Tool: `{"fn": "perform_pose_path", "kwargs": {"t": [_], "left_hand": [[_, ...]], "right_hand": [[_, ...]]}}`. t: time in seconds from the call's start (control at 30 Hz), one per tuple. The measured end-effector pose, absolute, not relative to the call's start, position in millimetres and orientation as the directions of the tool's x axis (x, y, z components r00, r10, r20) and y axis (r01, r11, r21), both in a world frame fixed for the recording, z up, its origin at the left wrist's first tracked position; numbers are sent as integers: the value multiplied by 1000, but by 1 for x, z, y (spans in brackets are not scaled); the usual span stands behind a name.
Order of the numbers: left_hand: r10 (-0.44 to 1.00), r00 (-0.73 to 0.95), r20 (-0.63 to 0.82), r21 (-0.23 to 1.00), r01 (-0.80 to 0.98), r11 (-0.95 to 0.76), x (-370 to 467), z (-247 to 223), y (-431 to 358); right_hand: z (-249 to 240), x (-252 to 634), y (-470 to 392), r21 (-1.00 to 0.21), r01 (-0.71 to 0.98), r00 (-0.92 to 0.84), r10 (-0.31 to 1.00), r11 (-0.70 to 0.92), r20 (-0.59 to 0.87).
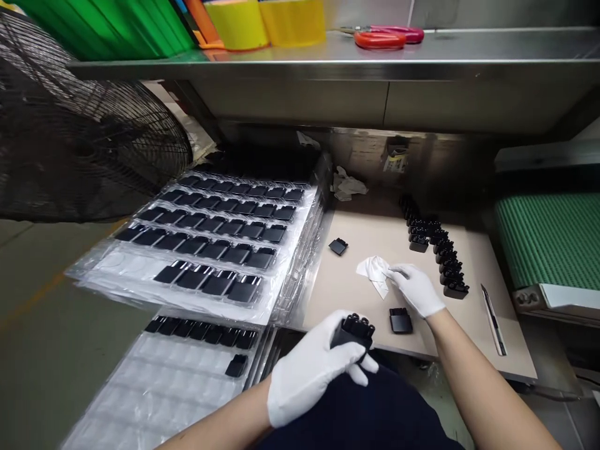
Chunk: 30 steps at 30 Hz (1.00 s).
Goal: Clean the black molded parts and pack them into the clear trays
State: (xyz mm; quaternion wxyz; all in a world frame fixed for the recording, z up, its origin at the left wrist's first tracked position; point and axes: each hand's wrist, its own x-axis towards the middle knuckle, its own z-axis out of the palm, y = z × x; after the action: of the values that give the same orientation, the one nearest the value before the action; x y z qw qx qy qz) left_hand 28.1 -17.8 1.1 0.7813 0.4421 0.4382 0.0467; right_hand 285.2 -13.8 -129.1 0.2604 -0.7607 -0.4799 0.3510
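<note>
My left hand (323, 359), in a white glove, is closed around a black plastic part (357, 331) with a row of short round posts along its top. The gloved right hand (417, 289) reaches over the board, its fingertips pinching the edge of a crumpled white cloth (374, 274). Just below that hand a flat black part (400, 320) lies on the beige board (323, 294). Another small black part (338, 246) rests farther up and to the left. Several black parts (447, 262) stand in a staggered line at the right.
Stacked clear trays (126, 265) of black parts fill the left, with a partly filled tray (154, 381) below. A utility knife (493, 322) lies at the board's right. Beyond are a green conveyor (553, 237), a fan (84, 137), and an overhead shelf (469, 53) with tape rolls and red-handled pliers (389, 37).
</note>
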Motion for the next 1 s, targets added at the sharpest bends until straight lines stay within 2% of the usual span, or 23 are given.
{"fn": "perform_pose_path", "kwargs": {"t": [0.17, 0.23, 0.3, 0.53, 0.63, 0.7, 0.73, 0.87, 1.0], "left_hand": [[515, 597, -614, 757, 263, 598, 4, 3, -2], [526, 589, -614, 756, 247, 606, -3, 3, 3], [530, 582, -618, 752, 241, 613, -9, 4, 9], [540, 606, -584, 771, 205, 603, -10, 14, 30], [511, 642, -572, 763, 188, 619, -2, 16, 35], [488, 671, -558, 750, 157, 642, 2, 17, 37], [480, 682, -552, 745, 145, 651, 3, 17, 37], [481, 659, -578, 731, 157, 664, 3, 20, 39], [473, 613, -633, 702, 197, 684, 4, 22, 42]], "right_hand": [[-143, 264, 39, -572, 677, 395, 885, -463, -248], [-144, 256, 47, -568, 680, 402, 884, -463, -238], [-139, 251, 47, -618, 657, 376, 898, -432, -228], [-82, 239, 17, -875, 373, 250, 941, -309, -226], [-58, 226, 4, -952, 86, 159, 947, -294, -278], [-47, 216, -3, -951, -102, 110, 947, -291, -302], [-43, 210, -5, -948, -141, 95, 949, -285, -299], [-30, 194, -14, -962, -117, 92, 962, -247, -258], [-19, 189, -20, -909, -197, 76, 918, -368, -389]]}}
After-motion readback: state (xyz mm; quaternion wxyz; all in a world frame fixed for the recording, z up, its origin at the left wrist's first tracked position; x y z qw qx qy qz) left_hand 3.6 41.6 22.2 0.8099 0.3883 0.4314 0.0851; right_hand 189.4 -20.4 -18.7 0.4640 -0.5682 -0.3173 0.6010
